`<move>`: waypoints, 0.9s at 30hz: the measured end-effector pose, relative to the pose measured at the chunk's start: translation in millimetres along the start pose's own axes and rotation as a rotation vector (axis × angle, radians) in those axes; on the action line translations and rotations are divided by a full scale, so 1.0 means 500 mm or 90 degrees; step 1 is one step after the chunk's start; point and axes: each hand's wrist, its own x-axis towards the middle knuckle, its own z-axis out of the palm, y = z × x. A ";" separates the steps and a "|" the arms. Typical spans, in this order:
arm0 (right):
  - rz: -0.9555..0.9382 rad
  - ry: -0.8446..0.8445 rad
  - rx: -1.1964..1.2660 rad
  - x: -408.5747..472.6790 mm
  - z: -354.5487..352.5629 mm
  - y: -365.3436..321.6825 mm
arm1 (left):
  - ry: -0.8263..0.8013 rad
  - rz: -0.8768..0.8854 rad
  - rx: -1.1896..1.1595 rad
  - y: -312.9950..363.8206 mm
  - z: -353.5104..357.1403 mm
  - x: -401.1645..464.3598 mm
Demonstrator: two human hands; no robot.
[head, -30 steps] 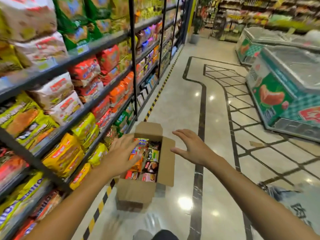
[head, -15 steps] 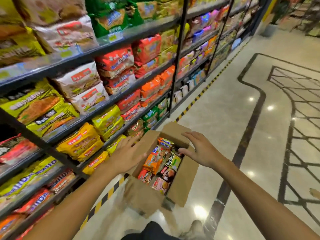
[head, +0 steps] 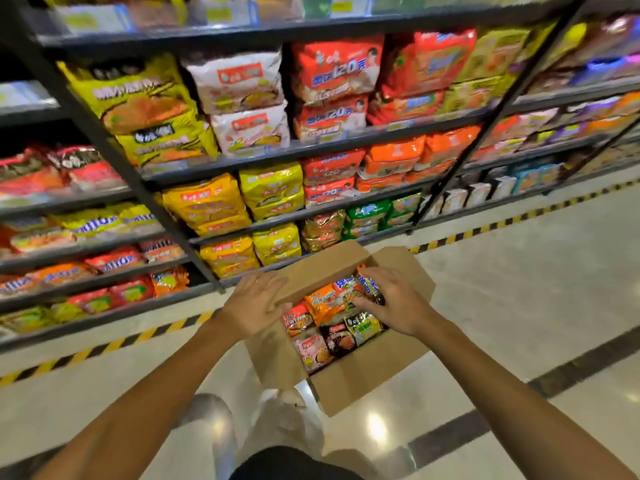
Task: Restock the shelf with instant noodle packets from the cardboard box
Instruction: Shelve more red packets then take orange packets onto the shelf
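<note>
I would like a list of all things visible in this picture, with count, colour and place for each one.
cardboard box: one, brown, open on the floor before the shelves
noodle packets in box: several, orange, red, pink, black, green
shelves: several tiers, dark metal, left and centre
shelf packets: many, yellow, red, orange, white, green
hazard tape: one strip, yellow-black, along the shelf base
floor: pale, glossy, dark inlay
left hand: flat on the box's left flap
right hand: on packets inside the box
</note>
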 end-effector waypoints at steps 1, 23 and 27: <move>-0.012 -0.011 0.005 0.023 0.007 0.003 | 0.011 -0.007 -0.013 -0.008 0.018 0.014; -0.047 -0.295 -0.032 0.452 0.379 0.364 | -0.080 -0.422 -0.438 -0.070 0.477 0.358; -0.081 -0.287 -0.067 0.522 0.528 0.487 | -0.077 -0.446 -0.489 -0.096 0.661 0.452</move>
